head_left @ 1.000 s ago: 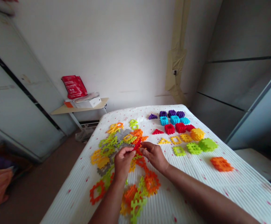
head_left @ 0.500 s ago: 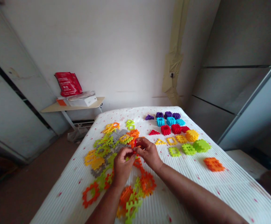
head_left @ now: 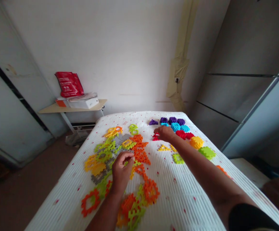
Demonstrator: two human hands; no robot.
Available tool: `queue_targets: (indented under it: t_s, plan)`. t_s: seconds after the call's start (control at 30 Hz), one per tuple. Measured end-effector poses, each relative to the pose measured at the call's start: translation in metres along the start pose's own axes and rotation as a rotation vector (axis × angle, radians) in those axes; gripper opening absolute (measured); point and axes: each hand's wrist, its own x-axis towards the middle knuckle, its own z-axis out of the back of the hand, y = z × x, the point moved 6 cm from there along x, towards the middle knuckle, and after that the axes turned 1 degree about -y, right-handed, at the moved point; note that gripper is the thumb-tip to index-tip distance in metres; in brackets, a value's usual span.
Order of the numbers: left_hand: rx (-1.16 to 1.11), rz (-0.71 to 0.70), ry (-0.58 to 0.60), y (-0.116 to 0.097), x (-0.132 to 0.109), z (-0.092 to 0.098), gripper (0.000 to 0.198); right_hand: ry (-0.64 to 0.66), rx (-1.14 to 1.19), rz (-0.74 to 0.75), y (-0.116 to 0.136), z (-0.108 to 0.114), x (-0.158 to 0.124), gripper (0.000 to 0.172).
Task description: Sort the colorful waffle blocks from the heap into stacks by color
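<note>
My left hand [head_left: 122, 166] hovers over the mixed pile, its fingers curled, thumb close to the fingertips; whatever it might hold cannot be made out. Beneath it lie gray, green and yellow notched plastic pieces, with orange pieces [head_left: 140, 155] just to its right. My right hand [head_left: 163, 132] reaches to the sorted groups, fingers bent down at the red triangular piece [head_left: 156, 137]; its fingertips are too small to read. Red stacked pieces [head_left: 181, 134] sit to the right of that hand, and blue ones [head_left: 175, 126] lie behind it.
Purple pieces [head_left: 172, 120] stand at the back of the white quilted surface [head_left: 173, 192]. Yellow [head_left: 197, 142] and green stacks [head_left: 207, 152] lie on the right, partly beside my right forearm. A side table [head_left: 50, 109] at the back left bears boxes and a red bag [head_left: 69, 84].
My right hand has moved from beside my left hand, away to the right, over to the red group. The red piece between my hands no longer shows there. The view has shifted slightly.
</note>
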Motion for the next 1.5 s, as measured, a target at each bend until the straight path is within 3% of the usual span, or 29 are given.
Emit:
queue_targets:
  t_s: [0.17,0.4,1.2,1.37,1.5]
  plan:
    - [0.012,-0.009,0.013,0.001,0.0,-0.001,0.009,0.105,-0.09,0.015,-0.003,-0.02,0.009,0.035]
    - [0.018,0.0,0.009,0.0,0.0,0.001,0.008,0.153,-0.14,0.013,-0.005,-0.034,0.016,0.038]
    - [0.005,-0.047,-0.006,-0.001,0.001,0.002,0.007,0.161,-0.173,0.011,0.007,-0.033,0.016,0.034]
    - [0.005,0.054,-0.103,0.002,0.007,0.019,0.013,0.066,-0.129,0.004,0.018,-0.012,0.001,0.038]
    - [0.118,0.067,-0.193,0.006,0.018,0.043,0.017,0.044,-0.04,0.09,0.043,-0.008,-0.033,0.034]
